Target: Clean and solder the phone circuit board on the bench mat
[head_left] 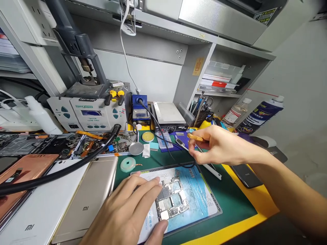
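A phone's bare circuit board (172, 197) lies on a blue-and-white printed mat (196, 190). My left hand (133, 207) rests flat with fingers stretched out, its fingertips and thumb at the board's left edge. Up and to the right, my right hand (212, 144) is closed on a short orange-yellow tool (195, 137); the rest of it is hidden in the fingers, so its kind is unclear. Beneath this hand lie a white-handled brush (181, 143) and other slim tools, partly covered. The right hand is away from the board.
Phone back covers (87, 200) fill the left side, crossed by a black hose (63, 173) from the hot-air station (98, 112). A soldering station (141, 109) and a hot plate (170, 114) stand behind. Open tins (136, 148) sit beyond the mat; a phone (246, 175) lies right.
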The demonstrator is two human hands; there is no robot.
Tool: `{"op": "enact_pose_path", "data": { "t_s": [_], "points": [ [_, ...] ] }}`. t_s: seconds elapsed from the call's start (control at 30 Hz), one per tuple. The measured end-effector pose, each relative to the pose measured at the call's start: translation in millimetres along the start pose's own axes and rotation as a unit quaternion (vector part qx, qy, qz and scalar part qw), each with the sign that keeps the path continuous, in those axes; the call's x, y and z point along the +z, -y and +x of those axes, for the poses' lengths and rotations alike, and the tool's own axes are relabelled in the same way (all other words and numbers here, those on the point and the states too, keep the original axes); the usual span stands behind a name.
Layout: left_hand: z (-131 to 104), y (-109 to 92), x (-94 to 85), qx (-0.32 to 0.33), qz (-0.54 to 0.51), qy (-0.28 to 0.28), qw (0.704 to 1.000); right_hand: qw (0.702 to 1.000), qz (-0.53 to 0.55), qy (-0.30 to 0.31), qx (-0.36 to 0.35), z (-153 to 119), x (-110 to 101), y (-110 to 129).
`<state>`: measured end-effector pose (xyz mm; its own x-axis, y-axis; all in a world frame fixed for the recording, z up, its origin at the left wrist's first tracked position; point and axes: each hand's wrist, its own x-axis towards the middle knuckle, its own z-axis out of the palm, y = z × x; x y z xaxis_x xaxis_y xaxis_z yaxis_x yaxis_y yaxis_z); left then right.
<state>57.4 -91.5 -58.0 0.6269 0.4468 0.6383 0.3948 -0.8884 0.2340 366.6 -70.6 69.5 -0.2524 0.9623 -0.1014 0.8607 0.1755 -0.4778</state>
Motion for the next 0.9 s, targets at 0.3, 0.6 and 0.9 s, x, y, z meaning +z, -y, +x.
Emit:
{"op": "enact_pose_path", "data": {
  "t_s": [0.3, 0.6, 0.9],
  "points": [
    [2.1, -5.3, -4.3, -0.014, -0.004, -0.013, 1.0, 0.999, -0.011, 0.03, -0.007, -0.5, 1.3, 14.7],
    [1.9, -8.3, -6.3, -0.011, -0.011, -0.005, 1.0, 0.981, -0.083, 0.14, -0.104, 25.2, 39.3, 39.0],
    [2.1, -9.2, -2.2, -0.019, -0.02, -0.002, 1.0, 0.978, -0.105, 0.146, -0.11, 28.2, 41.7, 37.8]
  ]
}}
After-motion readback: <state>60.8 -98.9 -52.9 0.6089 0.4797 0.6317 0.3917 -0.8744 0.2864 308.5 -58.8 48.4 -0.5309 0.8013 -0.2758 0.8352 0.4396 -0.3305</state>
